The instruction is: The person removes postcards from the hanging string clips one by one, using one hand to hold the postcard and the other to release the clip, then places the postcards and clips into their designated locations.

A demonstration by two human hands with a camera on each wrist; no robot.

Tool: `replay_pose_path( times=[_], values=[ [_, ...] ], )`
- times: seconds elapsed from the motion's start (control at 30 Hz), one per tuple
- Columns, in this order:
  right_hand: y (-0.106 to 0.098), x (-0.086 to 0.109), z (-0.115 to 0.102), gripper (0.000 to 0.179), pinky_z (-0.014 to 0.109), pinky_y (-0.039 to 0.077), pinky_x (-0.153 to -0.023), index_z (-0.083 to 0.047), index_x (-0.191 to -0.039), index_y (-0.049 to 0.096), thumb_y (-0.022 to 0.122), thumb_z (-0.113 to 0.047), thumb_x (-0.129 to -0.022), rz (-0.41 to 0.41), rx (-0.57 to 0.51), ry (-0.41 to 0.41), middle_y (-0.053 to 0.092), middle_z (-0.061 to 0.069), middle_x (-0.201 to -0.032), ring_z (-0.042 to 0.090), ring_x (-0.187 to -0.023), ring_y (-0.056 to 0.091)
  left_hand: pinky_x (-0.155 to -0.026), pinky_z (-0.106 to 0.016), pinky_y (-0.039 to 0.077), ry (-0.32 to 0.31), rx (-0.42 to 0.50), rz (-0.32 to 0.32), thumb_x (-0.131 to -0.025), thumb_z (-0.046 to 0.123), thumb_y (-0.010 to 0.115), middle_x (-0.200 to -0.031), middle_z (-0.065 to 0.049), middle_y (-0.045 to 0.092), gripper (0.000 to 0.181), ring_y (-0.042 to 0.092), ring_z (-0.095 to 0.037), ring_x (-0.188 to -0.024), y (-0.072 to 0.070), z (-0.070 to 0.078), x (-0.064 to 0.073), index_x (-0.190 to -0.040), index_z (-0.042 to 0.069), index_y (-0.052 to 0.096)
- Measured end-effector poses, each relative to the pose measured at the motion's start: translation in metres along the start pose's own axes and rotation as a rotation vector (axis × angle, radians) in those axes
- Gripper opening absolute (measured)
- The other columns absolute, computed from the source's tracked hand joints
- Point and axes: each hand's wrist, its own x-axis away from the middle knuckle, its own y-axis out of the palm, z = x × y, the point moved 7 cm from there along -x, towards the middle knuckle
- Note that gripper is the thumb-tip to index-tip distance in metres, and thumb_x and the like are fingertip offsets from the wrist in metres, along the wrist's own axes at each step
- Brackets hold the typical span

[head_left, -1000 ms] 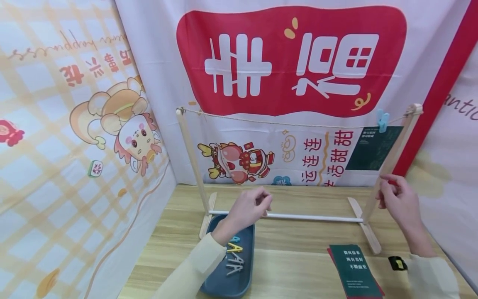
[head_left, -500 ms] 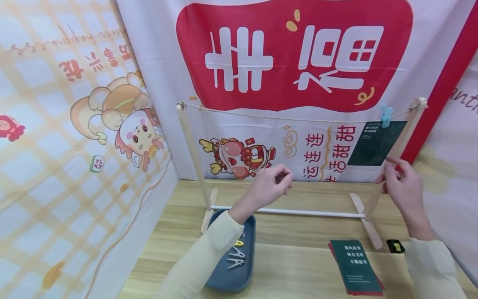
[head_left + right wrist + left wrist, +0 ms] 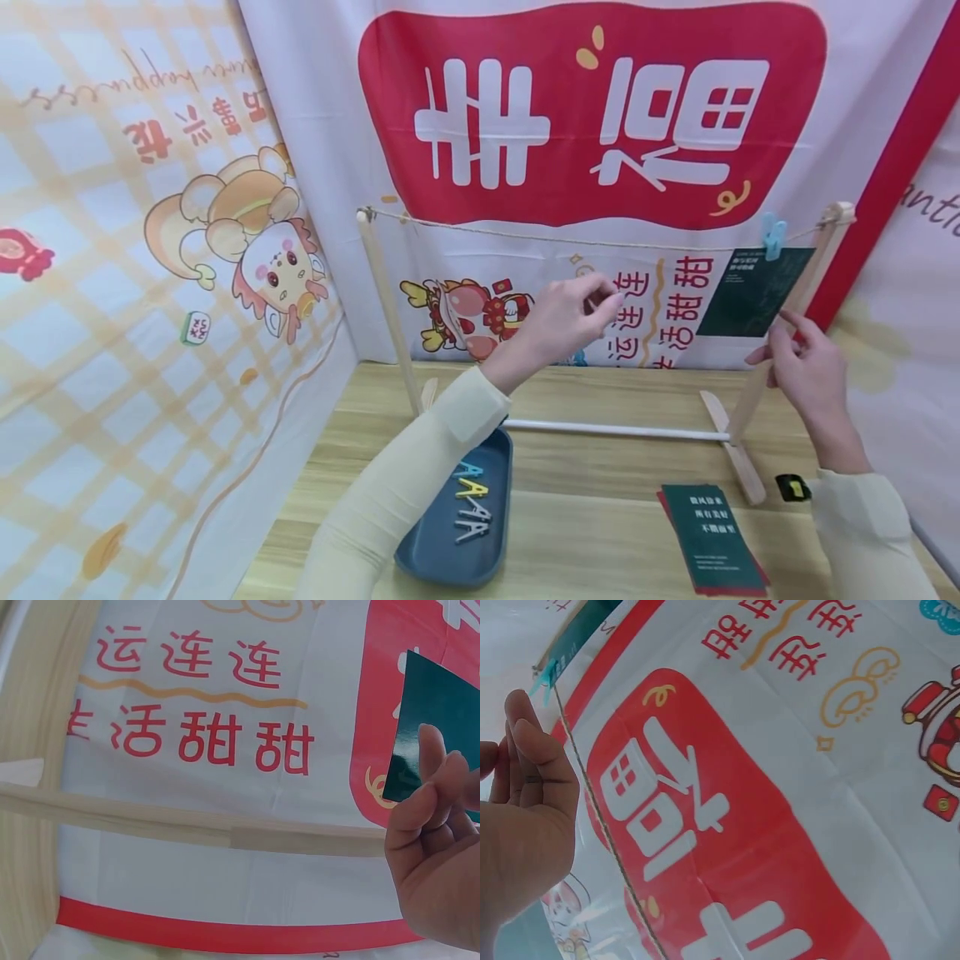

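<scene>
A dark green card (image 3: 753,292) hangs at the right end of the string (image 3: 555,244), held by a light blue clothespin (image 3: 772,237). My right hand (image 3: 810,371) is at the card's lower right edge beside the wooden post; in the right wrist view the index finger (image 3: 429,746) overlaps the green card (image 3: 431,712). My left hand (image 3: 577,308) is raised in front of the printed cloth below the string, fingers loosely bent with nothing in them. From the left wrist view, the left hand (image 3: 540,772) appears beside the string, below the clothespin (image 3: 549,679).
The wooden stand's right post (image 3: 806,275) and white crossbar (image 3: 622,431) stand on the table. A blue tray (image 3: 457,562) with several clothespins (image 3: 472,508) lies under the left forearm. Stacked cards (image 3: 716,537) and a small black-and-yellow object (image 3: 792,487) lie at right.
My left hand has risen and moved right, from over the crossbar to below the string. My right hand has moved up to the hanging card's lower edge.
</scene>
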Motion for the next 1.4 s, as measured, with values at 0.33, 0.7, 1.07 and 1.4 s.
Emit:
replay_pose_path(
  times=[0.33, 0.7, 1.07, 1.4],
  values=[
    [0.005, -0.01, 0.0, 0.065, 0.02, 0.052, -0.055, -0.014, -0.155, 0.026, 0.04, -0.048, -0.102, -0.079, -0.064, -0.011, 0.062, -0.025, -0.071, 0.019, -0.054, 0.06, -0.067, -0.01, 0.049, 0.072, -0.082, -0.038, -0.098, 0.025, 0.059, -0.087, 0.002, 0.067, 0.016, 0.058, -0.003, -0.069, 0.01, 0.025, -0.034, -0.105, 0.011, 0.063],
    [0.004, -0.014, -0.001, 0.063, 0.02, 0.053, -0.053, -0.016, -0.155, 0.026, 0.044, -0.044, -0.102, -0.124, -0.262, 0.022, 0.068, -0.018, -0.075, 0.016, -0.053, 0.06, -0.071, -0.006, 0.048, 0.023, -0.15, -0.086, -0.097, 0.027, 0.06, -0.094, 0.005, 0.069, 0.016, 0.059, -0.002, -0.073, 0.012, 0.05, -0.082, -0.106, 0.014, 0.061],
    [0.007, -0.016, -0.008, 0.059, 0.02, 0.053, -0.052, -0.015, -0.152, 0.031, 0.043, -0.044, -0.102, -0.039, -0.265, 0.013, 0.066, -0.016, -0.074, 0.02, -0.051, 0.06, -0.071, -0.004, 0.047, -0.057, -0.23, -0.136, -0.095, 0.033, 0.063, -0.111, 0.009, 0.068, 0.026, 0.059, 0.002, -0.083, 0.033, 0.065, -0.12, -0.116, 0.018, 0.059],
    [0.007, -0.019, -0.006, 0.026, 0.019, 0.053, -0.051, -0.017, -0.118, 0.049, 0.051, -0.037, -0.101, -0.047, -0.488, 0.017, 0.068, -0.008, -0.07, 0.017, -0.046, 0.058, -0.061, -0.005, 0.044, -0.147, -0.382, -0.2, -0.095, 0.04, 0.062, -0.1, 0.009, 0.061, 0.032, 0.056, -0.001, -0.072, 0.05, 0.062, -0.138, -0.119, 0.021, 0.051]
  ],
)
